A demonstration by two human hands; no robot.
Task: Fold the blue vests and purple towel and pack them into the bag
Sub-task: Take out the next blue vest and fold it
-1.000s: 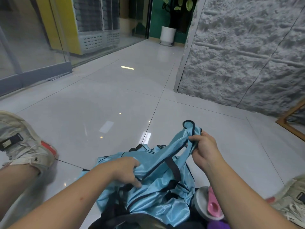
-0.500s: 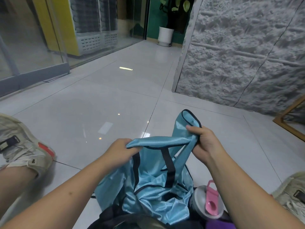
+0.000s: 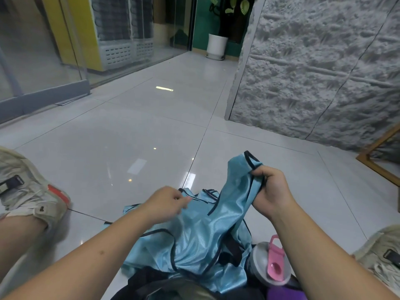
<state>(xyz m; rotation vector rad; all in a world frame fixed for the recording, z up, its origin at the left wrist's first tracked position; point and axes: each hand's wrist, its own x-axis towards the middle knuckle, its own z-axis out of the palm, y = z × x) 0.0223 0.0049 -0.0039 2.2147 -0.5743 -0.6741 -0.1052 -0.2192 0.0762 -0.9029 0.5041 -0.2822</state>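
A crumpled heap of shiny light-blue vests [image 3: 194, 241] with dark trim lies on the tiled floor in front of me. My right hand [image 3: 270, 191] grips one vest's shoulder strap, holding it raised above the heap. Over the heap's left side, my left hand [image 3: 166, 202] has curled fingers pinching at the fabric's edge. A dark bag [image 3: 164, 286] shows at the bottom edge, partly under the vests. A sliver of the purple towel [image 3: 281, 294] peeks out at the bottom right.
A bottle with a grey lid and pink handle [image 3: 270, 265] sits right of the heap. My shoes rest at the left [image 3: 32, 195] and right [image 3: 383, 260]. A grey textured wall [image 3: 313, 72] stands ahead right, with a wooden frame [image 3: 376, 156] beside it.
My left hand let the stretched vest edge drop and moved down onto the heap. My right hand stays raised with the strap.
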